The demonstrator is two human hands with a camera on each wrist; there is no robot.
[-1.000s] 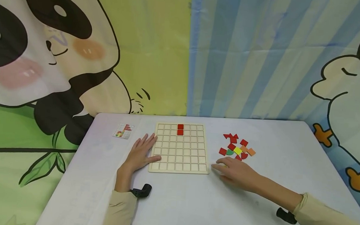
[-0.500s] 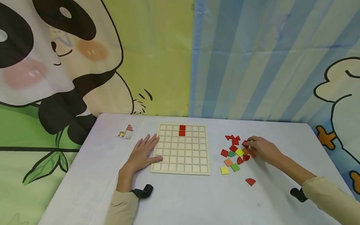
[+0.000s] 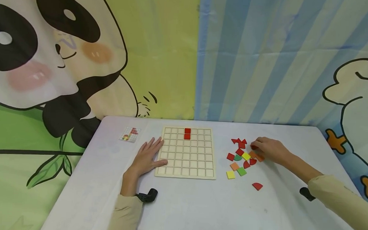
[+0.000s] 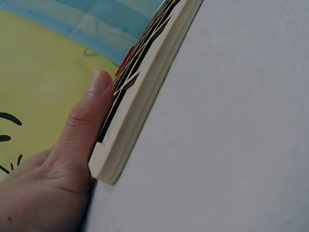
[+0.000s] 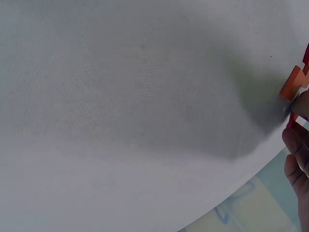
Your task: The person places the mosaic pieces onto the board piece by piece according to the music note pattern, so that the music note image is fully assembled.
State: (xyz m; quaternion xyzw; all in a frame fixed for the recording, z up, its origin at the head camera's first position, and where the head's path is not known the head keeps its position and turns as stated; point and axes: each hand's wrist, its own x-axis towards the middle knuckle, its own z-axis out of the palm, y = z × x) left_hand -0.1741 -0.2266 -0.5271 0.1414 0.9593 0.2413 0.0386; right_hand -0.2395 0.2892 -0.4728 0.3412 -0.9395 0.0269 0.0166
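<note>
A wooden grid board lies on the table, with two red square tiles in its upper cells. My left hand rests along the board's left edge, fingers straight; in the left wrist view its thumb lies over the frame. At the far right of a loose tile pile, my right hand pinches a red square tile between thumb and fingertips. The right wrist view shows just a sliver of that red tile, beside an orange tile.
Red, orange, yellow and green tiles lie between board and right hand, including a yellow square and a green square. Nearer the front is a red quarter-round tile. A small pattern card lies left of the board.
My right hand has moved from the pile's near side to its far right and taken hold of a red square tile. My left hand stays on the board.
</note>
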